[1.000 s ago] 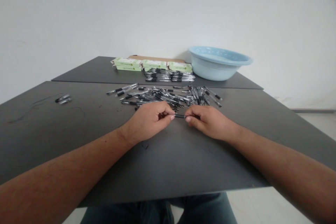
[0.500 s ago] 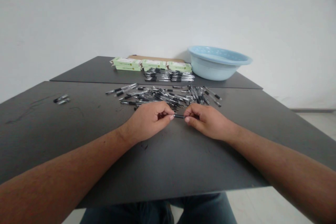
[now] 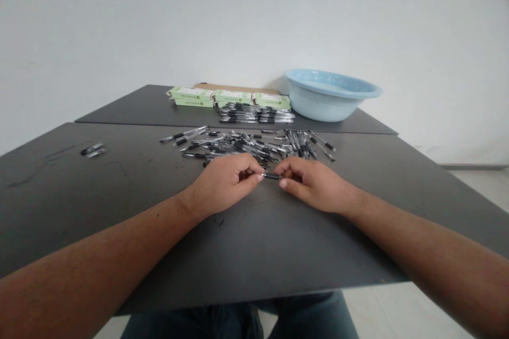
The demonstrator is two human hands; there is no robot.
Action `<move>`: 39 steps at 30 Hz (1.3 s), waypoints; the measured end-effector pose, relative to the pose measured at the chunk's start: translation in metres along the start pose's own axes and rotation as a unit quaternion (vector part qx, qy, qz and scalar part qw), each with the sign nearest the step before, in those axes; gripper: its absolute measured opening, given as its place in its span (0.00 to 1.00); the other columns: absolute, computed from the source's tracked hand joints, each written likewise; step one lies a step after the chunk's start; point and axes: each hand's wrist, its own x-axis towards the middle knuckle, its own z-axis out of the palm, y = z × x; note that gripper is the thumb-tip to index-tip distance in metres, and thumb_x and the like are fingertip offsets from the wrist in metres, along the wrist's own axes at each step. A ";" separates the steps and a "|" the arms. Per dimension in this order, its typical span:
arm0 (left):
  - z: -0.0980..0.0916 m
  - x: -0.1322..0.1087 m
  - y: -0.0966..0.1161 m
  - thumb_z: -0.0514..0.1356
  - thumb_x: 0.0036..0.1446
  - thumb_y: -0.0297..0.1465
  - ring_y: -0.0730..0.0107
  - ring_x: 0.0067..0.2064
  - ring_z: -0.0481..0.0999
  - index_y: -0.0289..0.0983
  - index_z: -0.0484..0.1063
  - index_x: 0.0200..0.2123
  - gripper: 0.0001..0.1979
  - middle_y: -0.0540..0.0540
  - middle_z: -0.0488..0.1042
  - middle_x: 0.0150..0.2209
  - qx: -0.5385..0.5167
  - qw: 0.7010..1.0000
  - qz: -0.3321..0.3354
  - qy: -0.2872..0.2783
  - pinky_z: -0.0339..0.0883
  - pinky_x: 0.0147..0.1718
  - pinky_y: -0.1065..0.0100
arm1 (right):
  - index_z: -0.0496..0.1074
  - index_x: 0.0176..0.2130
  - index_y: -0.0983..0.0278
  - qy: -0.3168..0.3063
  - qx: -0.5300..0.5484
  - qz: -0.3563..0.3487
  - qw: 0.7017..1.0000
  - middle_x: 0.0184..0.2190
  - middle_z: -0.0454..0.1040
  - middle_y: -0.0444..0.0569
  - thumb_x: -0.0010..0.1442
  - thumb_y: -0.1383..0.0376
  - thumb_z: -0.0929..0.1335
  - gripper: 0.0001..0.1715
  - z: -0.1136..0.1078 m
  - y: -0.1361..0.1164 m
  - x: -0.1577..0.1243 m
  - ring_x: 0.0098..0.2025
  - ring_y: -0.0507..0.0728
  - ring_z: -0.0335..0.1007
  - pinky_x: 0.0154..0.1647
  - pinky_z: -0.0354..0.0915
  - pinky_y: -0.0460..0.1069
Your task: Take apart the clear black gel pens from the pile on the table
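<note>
Between my hands lies a pen (image 3: 272, 176), with its black grip section showing. My left hand (image 3: 228, 183) pinches one end of it between thumb and fingers, hiding that part. At the other end, my right hand (image 3: 314, 183) has its thumb and fingertips around the pen, the fingers slightly lifted. Just beyond the hands is a loose heap of pens (image 3: 242, 144) with black grips and clear barrels, pointing in several directions.
Further back are neatly stacked pens (image 3: 256, 115), pale green boxes (image 3: 193, 96) and a light blue basin (image 3: 330, 103) near the wall. A few small clear and black pieces (image 3: 94, 150) lie at left on the dark table (image 3: 254, 259).
My right fingers have loosened and opened a little at the pen's end, with the index finger shifting left. The left hand stays in place on the pen.
</note>
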 end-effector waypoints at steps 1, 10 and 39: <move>0.000 0.000 0.000 0.61 0.61 0.31 0.72 0.33 0.77 0.39 0.78 0.37 0.05 0.52 0.79 0.32 0.001 1.000 0.000 -0.001 0.64 0.33 0.71 | 0.71 0.45 0.62 -0.001 -0.002 0.002 1.000 0.33 0.78 0.44 0.67 0.63 0.65 0.08 0.000 0.000 0.000 0.34 0.53 0.74 0.38 0.65 0.48; 0.000 0.000 0.001 0.60 0.61 0.32 0.71 0.34 0.77 0.39 0.77 0.37 0.06 0.51 0.79 0.32 -0.003 1.000 0.001 -0.012 0.65 0.32 0.71 | 0.71 0.45 0.61 -0.031 -0.005 -0.015 0.999 0.35 0.79 0.46 0.68 0.64 0.64 0.08 0.002 -0.001 0.002 0.37 0.54 0.75 0.40 0.65 0.49; 0.005 0.000 0.001 0.59 0.60 0.28 0.71 0.34 0.76 0.38 0.76 0.37 0.05 0.51 0.79 0.33 -0.025 1.000 0.014 0.008 0.64 0.33 0.70 | 0.81 0.44 0.66 -0.068 -0.385 0.128 0.911 0.44 0.81 0.60 0.59 0.61 0.70 0.16 -0.022 0.085 0.182 0.44 0.64 0.76 0.45 0.66 0.52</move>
